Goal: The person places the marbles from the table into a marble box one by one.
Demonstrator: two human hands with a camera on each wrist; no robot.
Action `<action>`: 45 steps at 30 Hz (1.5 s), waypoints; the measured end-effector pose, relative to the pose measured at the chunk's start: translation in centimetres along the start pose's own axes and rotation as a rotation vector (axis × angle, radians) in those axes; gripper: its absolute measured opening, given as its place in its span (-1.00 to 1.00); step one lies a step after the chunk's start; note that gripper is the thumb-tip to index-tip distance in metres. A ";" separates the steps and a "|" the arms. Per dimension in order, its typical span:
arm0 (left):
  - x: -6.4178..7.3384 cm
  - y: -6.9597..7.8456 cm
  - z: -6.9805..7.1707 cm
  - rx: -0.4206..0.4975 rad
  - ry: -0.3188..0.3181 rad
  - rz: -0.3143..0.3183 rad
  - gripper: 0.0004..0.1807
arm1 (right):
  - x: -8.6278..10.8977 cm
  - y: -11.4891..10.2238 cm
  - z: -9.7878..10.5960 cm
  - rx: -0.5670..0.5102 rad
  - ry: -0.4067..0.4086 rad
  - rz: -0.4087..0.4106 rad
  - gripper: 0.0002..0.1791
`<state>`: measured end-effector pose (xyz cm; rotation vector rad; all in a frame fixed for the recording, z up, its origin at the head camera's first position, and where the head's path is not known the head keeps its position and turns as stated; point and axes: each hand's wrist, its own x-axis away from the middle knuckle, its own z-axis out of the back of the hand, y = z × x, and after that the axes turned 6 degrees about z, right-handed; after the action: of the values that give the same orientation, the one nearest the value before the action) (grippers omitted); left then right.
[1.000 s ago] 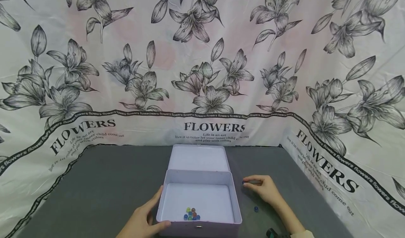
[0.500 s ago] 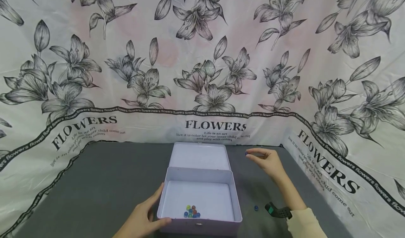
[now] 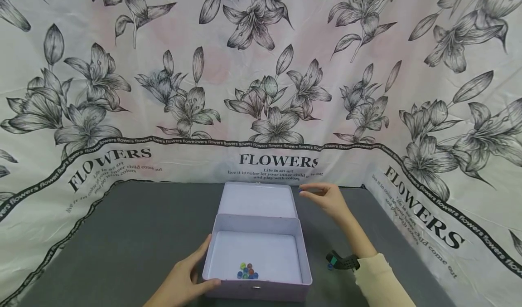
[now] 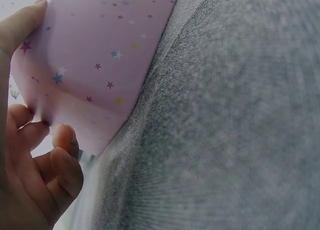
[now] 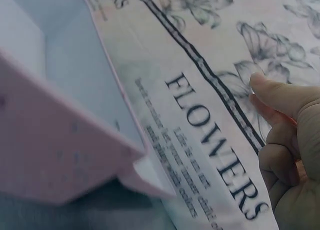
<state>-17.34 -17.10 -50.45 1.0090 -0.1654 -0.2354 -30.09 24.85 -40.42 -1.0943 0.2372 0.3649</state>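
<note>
A lilac tin box (image 3: 281,293) printed with small stars stands with its hinged lid (image 3: 258,200) laid back. Several coloured glass marbles (image 3: 248,271) are clustered inside, near its front wall. My left hand (image 3: 183,275) grips the box at the front left corner, thumb over the front rim and fingers along the side. In the head view my right hand (image 3: 328,200) pinches a dark blue marble (image 3: 300,190) between thumb and index finger, raised just right of the lid. From the right wrist view, the fingertips hide that marble.
Another blue marble (image 3: 330,267) lies on the grey cloth (image 3: 155,234) right of the box, partly covered by the black wrist strap (image 3: 344,262). A curtain (image 3: 277,116) with printed flowers hangs behind and along both sides.
My right hand has lifted the blue marble off the cloth, up and away, then moved left toward the lid. The left hand keeps its hold on the box.
</note>
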 end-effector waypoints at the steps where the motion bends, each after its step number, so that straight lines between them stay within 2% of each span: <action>1: 0.0 0.0 0.0 0.001 0.000 0.003 0.16 | -0.3 -0.2 -0.5 -0.013 -0.011 0.006 -0.58; 6: -0.1 -0.2 -0.3 -0.006 -0.005 0.000 0.15 | -1.7 -1.5 -2.8 -0.081 -0.071 0.050 -0.64; 12: -0.1 -0.3 -0.4 0.005 -0.012 -0.010 0.14 | -3.5 -3.5 -5.7 -0.104 -0.140 0.090 -0.70; 15: -0.1 -0.4 -0.5 0.009 -0.016 -0.010 0.14 | -4.3 -4.5 -7.2 -0.162 -0.162 0.112 -0.73; 21: -0.2 -0.6 -0.9 0.012 -0.012 -0.015 0.14 | -4.8 -5.8 -10.3 -0.249 -0.218 0.131 -0.72; 30: -0.2 -0.6 -1.1 0.046 -0.055 0.015 0.16 | -3.5 -4.6 -14.4 -0.247 -0.380 0.144 -0.76; 33: -0.2 -0.5 -0.9 0.053 -0.065 0.018 0.17 | -3.5 -4.1 -15.4 -0.227 -0.417 0.180 -0.78; 38: -0.3 -0.6 -0.6 0.068 -0.069 0.011 0.16 | -3.5 -3.8 -16.5 -0.197 -0.464 0.238 -0.81; 45: -0.7 -0.5 -0.1 0.031 -0.053 -0.023 0.15 | -3.6 -3.9 -17.4 -0.191 -0.565 0.227 -0.81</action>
<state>-18.04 -17.08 -51.00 1.0363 -0.2059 -0.2812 -31.96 7.07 -43.66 -1.1086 -0.1814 0.8952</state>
